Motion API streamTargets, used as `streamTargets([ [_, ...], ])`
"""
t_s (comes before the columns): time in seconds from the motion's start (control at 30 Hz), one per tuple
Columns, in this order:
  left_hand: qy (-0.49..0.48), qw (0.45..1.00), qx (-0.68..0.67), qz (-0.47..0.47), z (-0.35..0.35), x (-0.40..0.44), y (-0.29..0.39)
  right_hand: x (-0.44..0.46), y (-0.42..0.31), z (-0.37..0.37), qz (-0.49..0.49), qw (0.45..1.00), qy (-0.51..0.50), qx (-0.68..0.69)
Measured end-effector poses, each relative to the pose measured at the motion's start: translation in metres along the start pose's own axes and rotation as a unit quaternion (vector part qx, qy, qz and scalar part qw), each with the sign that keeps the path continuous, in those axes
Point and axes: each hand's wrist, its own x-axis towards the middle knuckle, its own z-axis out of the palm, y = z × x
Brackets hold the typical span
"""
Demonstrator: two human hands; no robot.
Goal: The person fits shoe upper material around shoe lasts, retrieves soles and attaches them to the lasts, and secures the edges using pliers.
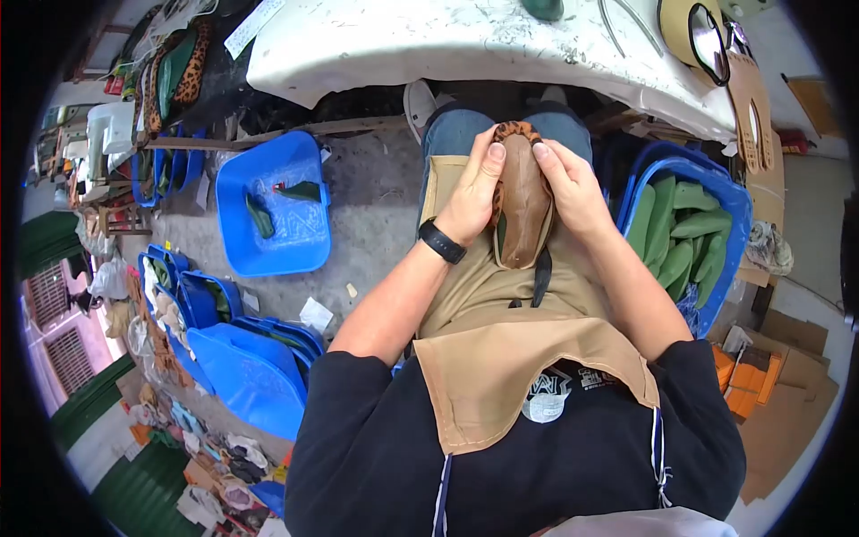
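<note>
A shoe piece [522,206] with a brown sole side facing up and leopard-print edging rests over my lap, its patterned end pointing away from me. My left hand [475,192] grips its left side near that end, thumb on top. On the opposite side my right hand [570,186] holds it the same way, thumb pressed near the patterned edge. The fingers under the piece are hidden. A black strap [542,276] hangs beside its near end, over the tan apron [483,300].
A white-covered table [465,49] stands ahead. To the right, a blue bin [741,228] holds several green shoe forms [684,224]. Another blue bin [234,255] with green pieces sits on the left floor, near stacked blue bins [246,367]. Cardboard [787,425] lies at the lower right.
</note>
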Motion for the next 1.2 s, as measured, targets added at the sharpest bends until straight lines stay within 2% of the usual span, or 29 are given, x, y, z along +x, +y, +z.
streamTargets([
  [0.1, -0.030, 0.995, 0.088, -0.031, -0.002, 0.004, 0.020, 0.003, -0.009, -0.008, -0.017, 0.999, -0.011, -0.041],
  [0.13, -0.021, 0.996, 0.085, -0.009, -0.002, 0.008, 0.034, 0.006, -0.002, -0.020, 0.043, 0.998, -0.040, 0.034],
  [0.17, -0.052, 0.986, 0.156, -0.012, -0.003, 0.013, 0.054, 0.010, 0.001, -0.035, 0.103, 0.987, -0.071, 0.106],
  [0.2, -0.079, 0.970, 0.231, -0.016, -0.004, 0.014, 0.078, 0.010, -0.008, -0.042, 0.091, 0.988, -0.089, 0.088],
  [0.27, -0.129, 0.915, 0.379, -0.049, -0.004, 0.011, 0.117, 0.009, -0.017, -0.046, 0.109, 0.957, -0.029, 0.267],
  [0.3, -0.123, 0.915, 0.380, -0.049, -0.002, 0.008, 0.129, 0.011, -0.020, -0.039, 0.109, 0.957, -0.035, 0.267],
  [0.37, -0.064, 0.979, 0.191, 0.028, 0.008, 0.003, 0.150, 0.001, -0.027, -0.016, 0.024, 0.974, -0.008, 0.224],
  [0.43, -0.013, 0.994, -0.006, 0.105, 0.016, 0.008, 0.161, -0.007, -0.043, 0.002, -0.070, 0.981, 0.030, 0.177],
  [0.47, -0.022, 0.995, -0.004, 0.101, 0.018, 0.008, 0.153, -0.009, -0.056, 0.006, -0.075, 0.980, 0.039, 0.180],
  [0.53, -0.068, 0.972, 0.189, 0.123, 0.018, 0.002, 0.109, -0.004, -0.092, 0.012, -0.076, 0.972, 0.042, 0.219],
  [0.6, -0.113, 0.911, 0.371, 0.144, 0.018, -0.002, 0.078, -0.003, -0.111, 0.012, -0.075, 0.962, 0.045, 0.257],
  [0.67, -0.029, 0.968, 0.232, 0.096, 0.017, 0.008, 0.080, -0.011, -0.103, 0.016, -0.068, 0.969, 0.059, 0.232],
  [0.7, -0.027, 0.968, 0.230, 0.094, 0.021, 0.018, 0.090, -0.012, -0.098, 0.019, -0.058, 0.977, 0.056, 0.200],
  [0.77, 0.048, 0.993, 0.093, 0.045, 0.030, 0.021, 0.109, -0.028, -0.079, 0.030, -0.013, 0.989, 0.047, 0.142],
  [0.97, 0.014, 0.986, 0.164, 0.032, 0.006, 0.026, 0.086, -0.041, -0.054, 0.045, 0.025, 0.996, 0.014, 0.088],
  [1.13, 0.058, 0.991, 0.117, -0.023, 0.002, 0.014, 0.061, -0.043, -0.032, 0.043, 0.067, 0.995, -0.008, 0.078],
  [1.2, 0.041, 0.983, 0.177, 0.027, 0.016, -0.001, 0.062, -0.039, -0.030, 0.038, -0.014, 0.999, -0.011, 0.029],
])
